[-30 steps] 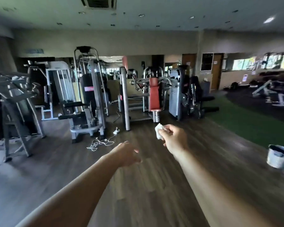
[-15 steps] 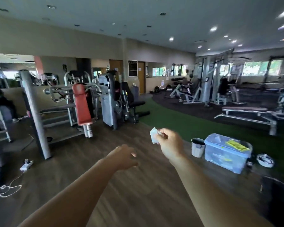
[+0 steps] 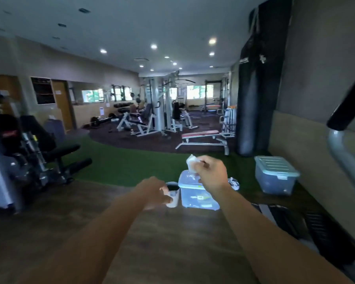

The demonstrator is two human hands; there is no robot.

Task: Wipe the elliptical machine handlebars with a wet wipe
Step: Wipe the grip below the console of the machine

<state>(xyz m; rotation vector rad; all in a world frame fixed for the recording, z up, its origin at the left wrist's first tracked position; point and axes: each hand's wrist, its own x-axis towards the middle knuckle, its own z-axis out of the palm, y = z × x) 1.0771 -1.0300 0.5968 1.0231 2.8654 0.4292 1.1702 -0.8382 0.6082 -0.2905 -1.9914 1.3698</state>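
Note:
My right hand (image 3: 211, 173) is stretched out in front of me, pinching a small crumpled white wet wipe (image 3: 192, 161) between thumb and fingers. Lower and to its left, my left hand (image 3: 155, 191) hangs loosely curled and holds nothing. At the far right edge a grey curved bar with a black grip (image 3: 345, 140) enters the view, part of a machine beside me; a black ribbed pedal or footplate (image 3: 285, 220) lies low on the right. How much of that machine there is stays cut off by the frame.
A small white bucket (image 3: 172, 194) and a clear lidded plastic box (image 3: 199, 198) stand on the wooden floor just past my hands. Another lidded box (image 3: 275, 175) sits by the right wall. A black punching bag (image 3: 256, 89) hangs at right. Weight machines (image 3: 25, 152) stand left.
My view has swung to the right across the gym: the weight machines slid left, the boxes and bucket came to the centre, and the grey bar appeared at right. Both hands kept their pose.

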